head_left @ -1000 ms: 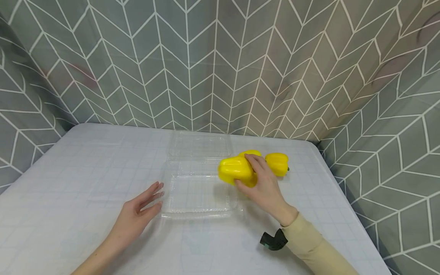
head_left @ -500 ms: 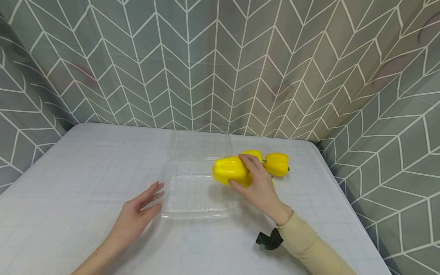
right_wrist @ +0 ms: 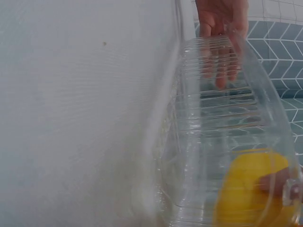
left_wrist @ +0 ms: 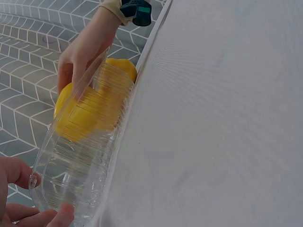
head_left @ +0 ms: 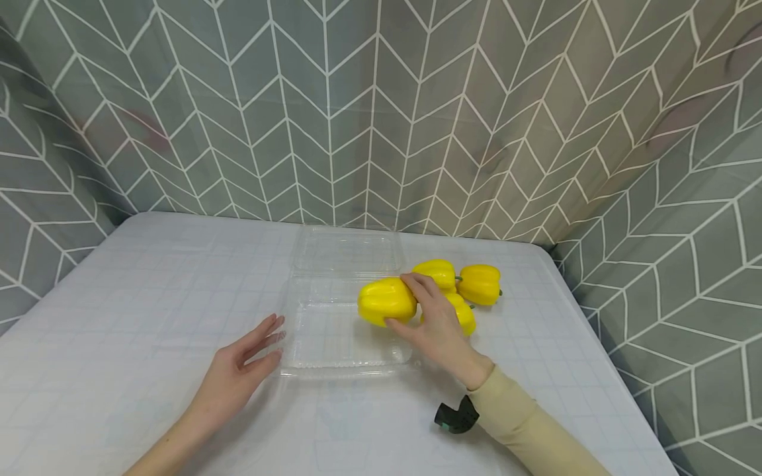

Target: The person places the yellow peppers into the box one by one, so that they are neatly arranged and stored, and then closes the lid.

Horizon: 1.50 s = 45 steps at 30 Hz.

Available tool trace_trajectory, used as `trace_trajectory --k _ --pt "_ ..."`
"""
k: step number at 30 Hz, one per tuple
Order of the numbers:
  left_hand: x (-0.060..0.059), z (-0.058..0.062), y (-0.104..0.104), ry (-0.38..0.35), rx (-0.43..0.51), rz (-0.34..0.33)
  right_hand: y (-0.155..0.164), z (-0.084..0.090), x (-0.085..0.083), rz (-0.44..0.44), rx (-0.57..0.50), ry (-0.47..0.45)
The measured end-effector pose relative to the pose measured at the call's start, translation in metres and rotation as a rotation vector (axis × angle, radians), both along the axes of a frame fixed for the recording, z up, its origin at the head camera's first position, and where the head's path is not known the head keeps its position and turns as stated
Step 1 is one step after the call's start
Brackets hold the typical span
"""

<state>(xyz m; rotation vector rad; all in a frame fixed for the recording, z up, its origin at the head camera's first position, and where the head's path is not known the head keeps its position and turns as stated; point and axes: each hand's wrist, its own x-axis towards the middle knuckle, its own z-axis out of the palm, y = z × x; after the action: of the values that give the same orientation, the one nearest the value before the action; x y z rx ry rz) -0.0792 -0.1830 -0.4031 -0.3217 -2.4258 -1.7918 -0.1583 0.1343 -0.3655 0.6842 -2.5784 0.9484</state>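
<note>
My right hand [head_left: 437, 324] holds a yellow bell pepper [head_left: 385, 301] over the right part of a clear plastic clamshell container [head_left: 345, 372]. Through the container's ribbed wall, the left wrist view shows this pepper [left_wrist: 78, 116] with fingers on it. The container's hinged lid [head_left: 348, 251] lies folded back toward the curtain. At the container's left edge rests my left hand [head_left: 235, 370], its fingers loosely extended. Its fingertips [right_wrist: 220, 80] show through the plastic in the right wrist view, against the end wall.
Other yellow peppers lie right of the container: one at the back [head_left: 434, 271], one farther right [head_left: 479, 284] and one partly behind my right hand [head_left: 461, 314]. A black device [head_left: 457, 416] sits at the right wrist. A patterned curtain [head_left: 357, 119] borders the white-covered table [head_left: 167, 284].
My right hand has moved left and slightly toward me with the pepper, farther over the container. More of the nearest pepper on the table now shows. The left hand has stayed still.
</note>
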Motion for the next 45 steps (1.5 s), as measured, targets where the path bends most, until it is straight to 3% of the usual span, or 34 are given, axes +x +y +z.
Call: trace_trajectory --k 8,24,38,45 --pt "0.000 0.001 0.001 0.013 -0.003 0.000 -0.002 -0.005 0.000 0.004 -0.001 -0.039" --pt "0.000 -0.001 0.001 0.006 0.011 -0.004 -0.008 -0.014 0.001 0.044 0.011 -0.015" --pt "0.000 -0.001 -0.001 -0.006 -0.010 -0.012 -0.012 -0.016 0.001 0.025 0.065 -0.071" --pt "0.001 -0.002 0.000 0.021 0.016 -0.012 -0.010 -0.018 0.001 0.034 0.067 -0.048"
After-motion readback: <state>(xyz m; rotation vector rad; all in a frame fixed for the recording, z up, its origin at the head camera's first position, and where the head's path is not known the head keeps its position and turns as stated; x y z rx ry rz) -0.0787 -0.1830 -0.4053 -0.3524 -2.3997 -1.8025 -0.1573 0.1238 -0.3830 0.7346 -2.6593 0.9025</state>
